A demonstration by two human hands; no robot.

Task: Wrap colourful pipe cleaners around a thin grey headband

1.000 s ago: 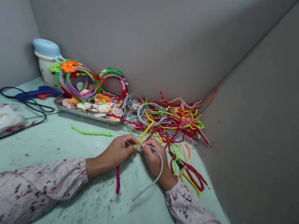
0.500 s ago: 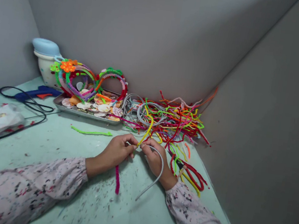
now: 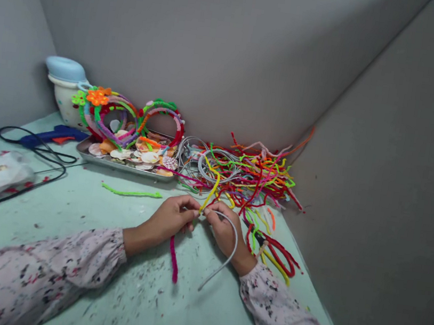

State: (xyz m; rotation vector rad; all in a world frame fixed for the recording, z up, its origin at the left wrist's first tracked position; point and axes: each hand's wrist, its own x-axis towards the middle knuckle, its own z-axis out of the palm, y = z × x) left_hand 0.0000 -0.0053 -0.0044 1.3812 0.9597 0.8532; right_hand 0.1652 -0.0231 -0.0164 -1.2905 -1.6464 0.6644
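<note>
My left hand (image 3: 171, 216) is closed in a pinch on the lower end of a yellow pipe cleaner (image 3: 214, 188), whose free length stands up, bent, above the fingertips. A magenta pipe cleaner (image 3: 174, 264) hangs below that hand; where its upper end goes is hidden by the fingers. Close beside it, almost fingertip to fingertip, my right hand (image 3: 226, 234) pinches a grey wire (image 3: 234, 248) that curves round over the hand and down toward the table. The exact point where yellow and grey meet is covered by the fingers.
Behind my hands lie a heap of coloured pipe cleaners (image 3: 268, 172), grey wire coils (image 3: 204, 167) and a metal tray (image 3: 127, 168) with shells and wrapped headbands (image 3: 113, 98). Left are a blue glue gun (image 3: 45, 135), black cable (image 3: 53, 160) and blue-lidded container (image 3: 65, 90). Black-and-red-handled scissors (image 3: 280, 255) lie right.
The yellow pipe cleaner's upper end has tipped slightly to the left. The magenta one's lower end has swung a little to the right. Both hands stay almost where they were.
</note>
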